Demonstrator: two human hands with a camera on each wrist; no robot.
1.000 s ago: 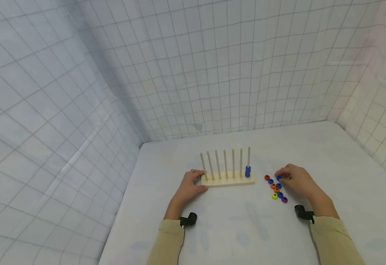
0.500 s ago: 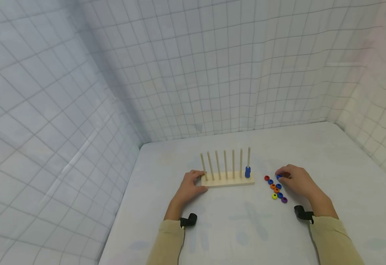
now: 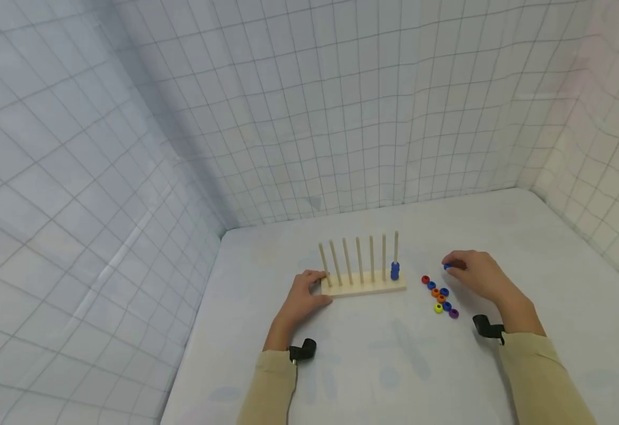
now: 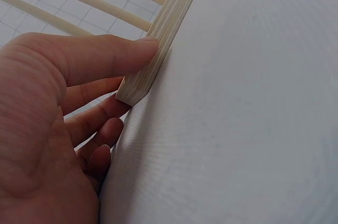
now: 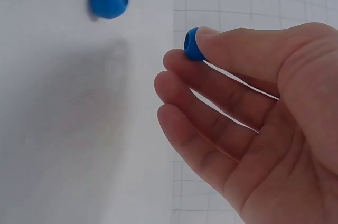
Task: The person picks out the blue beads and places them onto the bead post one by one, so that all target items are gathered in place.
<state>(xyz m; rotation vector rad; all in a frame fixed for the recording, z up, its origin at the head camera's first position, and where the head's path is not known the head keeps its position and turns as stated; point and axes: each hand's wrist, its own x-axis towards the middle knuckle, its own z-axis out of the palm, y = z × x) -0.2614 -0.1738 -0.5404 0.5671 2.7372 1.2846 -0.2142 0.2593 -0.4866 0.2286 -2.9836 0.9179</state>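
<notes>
Blue bead [image 5: 193,48]: pinched between thumb and forefinger of the right hand [image 3: 476,275], apart from the loose beads [image 3: 441,299]; hole left uncovered.
Bead grip: rounded sides should be pinched lightly and the hole kept free of fingertips; a hard squeeze could pop the bead out.
Wooden peg board [image 3: 362,288]: stood on the table [image 3: 362,366], its left end gripped by the left hand [image 3: 303,300], thumb placed on the near edge; firm bracing is advised.
Rightmost peg [image 3: 396,245]: partly filled by stacked blue beads [image 3: 395,271]; the upper length is exposed.
Loose beads: clustered between board and right hand; best passed over, not through.
Open room: bare table is seen nearer the person; beyond the far edge, the gridded cloth [image 3: 309,118] is hung.
</notes>
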